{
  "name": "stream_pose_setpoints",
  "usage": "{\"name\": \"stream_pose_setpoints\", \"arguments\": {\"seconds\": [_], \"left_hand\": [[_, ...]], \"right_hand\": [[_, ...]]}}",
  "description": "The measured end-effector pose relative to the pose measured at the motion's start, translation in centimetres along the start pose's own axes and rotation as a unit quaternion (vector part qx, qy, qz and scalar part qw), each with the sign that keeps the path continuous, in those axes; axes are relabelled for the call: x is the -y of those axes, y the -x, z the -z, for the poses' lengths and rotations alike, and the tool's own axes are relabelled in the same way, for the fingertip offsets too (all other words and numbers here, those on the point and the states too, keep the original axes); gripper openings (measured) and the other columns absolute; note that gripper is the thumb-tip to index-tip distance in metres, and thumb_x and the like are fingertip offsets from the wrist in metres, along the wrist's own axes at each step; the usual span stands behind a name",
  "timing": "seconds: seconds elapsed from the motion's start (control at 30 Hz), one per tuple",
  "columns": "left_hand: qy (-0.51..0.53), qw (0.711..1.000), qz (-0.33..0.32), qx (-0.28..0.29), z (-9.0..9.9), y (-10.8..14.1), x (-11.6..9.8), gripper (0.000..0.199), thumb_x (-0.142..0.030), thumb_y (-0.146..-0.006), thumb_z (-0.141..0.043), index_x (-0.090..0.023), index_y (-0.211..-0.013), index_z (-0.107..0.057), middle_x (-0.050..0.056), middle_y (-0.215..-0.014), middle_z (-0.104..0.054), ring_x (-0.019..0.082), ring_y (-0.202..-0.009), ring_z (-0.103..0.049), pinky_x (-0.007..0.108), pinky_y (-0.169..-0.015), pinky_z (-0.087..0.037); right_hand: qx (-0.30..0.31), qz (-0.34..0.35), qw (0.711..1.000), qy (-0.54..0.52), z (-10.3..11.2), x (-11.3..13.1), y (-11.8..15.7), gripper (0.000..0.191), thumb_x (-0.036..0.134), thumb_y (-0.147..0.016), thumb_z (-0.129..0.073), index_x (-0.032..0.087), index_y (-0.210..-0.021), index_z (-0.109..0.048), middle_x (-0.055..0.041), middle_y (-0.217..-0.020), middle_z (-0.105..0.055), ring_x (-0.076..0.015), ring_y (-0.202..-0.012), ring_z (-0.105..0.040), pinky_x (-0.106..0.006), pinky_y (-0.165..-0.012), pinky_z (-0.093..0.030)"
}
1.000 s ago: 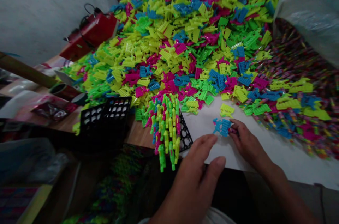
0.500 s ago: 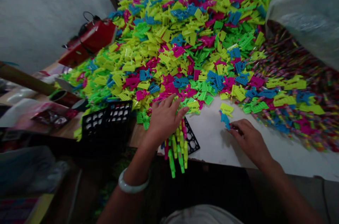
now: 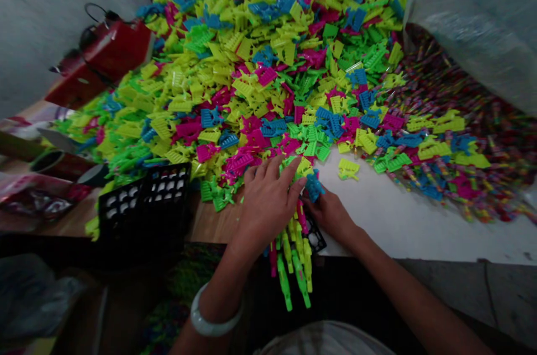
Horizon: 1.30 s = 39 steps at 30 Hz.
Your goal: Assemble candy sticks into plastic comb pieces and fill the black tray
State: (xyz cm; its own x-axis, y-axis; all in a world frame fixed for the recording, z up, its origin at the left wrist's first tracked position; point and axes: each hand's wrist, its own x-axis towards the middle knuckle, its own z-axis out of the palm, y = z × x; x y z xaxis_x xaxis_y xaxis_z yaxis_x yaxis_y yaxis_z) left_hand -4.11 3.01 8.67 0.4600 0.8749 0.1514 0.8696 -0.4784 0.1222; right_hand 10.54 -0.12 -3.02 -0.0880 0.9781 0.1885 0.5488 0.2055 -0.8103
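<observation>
My left hand (image 3: 266,201) lies flat with fingers stretched over a row of slim yellow, green and pink plastic pieces (image 3: 298,274), whose ends stick out past the table edge. Beneath them, partly covered, is a black perforated tray (image 3: 317,236). My right hand (image 3: 333,214) pinches a small blue plastic piece (image 3: 312,185) right beside the left fingertips; its fingertips are partly hidden behind the piece. A single yellow comb-like piece (image 3: 348,169) lies on the white table surface (image 3: 373,212) to the right.
A large heap of mixed plastic pieces (image 3: 235,86) covers the table's back. Two-part black trays (image 3: 145,198) stand left, near a red box (image 3: 100,64). At right, many thin colourful sticks (image 3: 474,114) lie under a translucent plastic bag (image 3: 482,25).
My right hand has moved left with the blue piece, from over the white surface to beside my left hand. The left hand stays on the row of pieces. The view has shifted slightly.
</observation>
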Motion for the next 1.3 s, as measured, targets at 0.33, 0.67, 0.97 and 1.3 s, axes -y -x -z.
{"name": "stream_pose_setpoints", "arguments": {"seconds": [0.33, 0.67, 0.97, 1.3], "left_hand": [[-0.015, 0.999, -0.033, 0.006, 0.1, -0.6, 0.1, 0.042, -0.049, -0.091, -0.04, -0.028, -0.122, -0.058, 0.01, -0.141, -0.048, 0.037, -0.13, -0.04, 0.06, -0.1, -0.033], [0.006, 0.998, -0.057, -0.014, -0.6, -2.1, -1.8, 0.039, -0.048, -0.092, -0.039, -0.027, -0.116, -0.061, 0.009, -0.138, -0.051, 0.036, -0.127, -0.042, 0.058, -0.097, -0.036], [0.016, 0.996, -0.083, -0.027, -1.4, -4.9, -2.1, 0.039, -0.048, -0.091, -0.04, -0.028, -0.118, -0.06, 0.009, -0.137, -0.052, 0.032, -0.129, -0.04, 0.054, -0.099, -0.035], [0.037, 0.993, -0.114, -0.016, -0.3, -3.2, -2.5, 0.053, -0.053, -0.092, -0.037, -0.024, -0.136, -0.045, 0.01, -0.152, -0.034, 0.03, -0.143, -0.02, 0.057, -0.114, -0.012]], "right_hand": [[-0.08, 0.011, 0.984, 0.159, 4.4, -1.4, 0.7, 0.015, 0.019, -0.091, -0.045, 0.018, -0.104, -0.052, -0.0077, -0.096, -0.06, -0.0203, -0.087, -0.058, -0.032, -0.077, -0.048], [-0.211, -0.163, 0.827, 0.495, 17.3, -5.2, 3.1, 0.026, 0.035, -0.093, -0.049, 0.012, -0.096, -0.061, -0.017, -0.099, -0.058, -0.027, -0.082, -0.056, -0.034, -0.062, -0.043], [-0.158, -0.296, 0.812, 0.477, 17.1, -4.8, -4.2, 0.043, 0.044, -0.092, -0.051, 0.004, -0.093, -0.067, -0.0227, -0.087, -0.067, -0.0327, -0.085, -0.064, -0.037, -0.069, -0.046], [-0.171, -0.195, 0.957, 0.13, 14.6, -4.0, 0.3, 0.029, 0.043, -0.085, -0.053, 0.016, -0.079, -0.06, -0.0064, -0.068, -0.066, -0.0184, -0.06, -0.061, -0.027, -0.056, -0.045]]}}
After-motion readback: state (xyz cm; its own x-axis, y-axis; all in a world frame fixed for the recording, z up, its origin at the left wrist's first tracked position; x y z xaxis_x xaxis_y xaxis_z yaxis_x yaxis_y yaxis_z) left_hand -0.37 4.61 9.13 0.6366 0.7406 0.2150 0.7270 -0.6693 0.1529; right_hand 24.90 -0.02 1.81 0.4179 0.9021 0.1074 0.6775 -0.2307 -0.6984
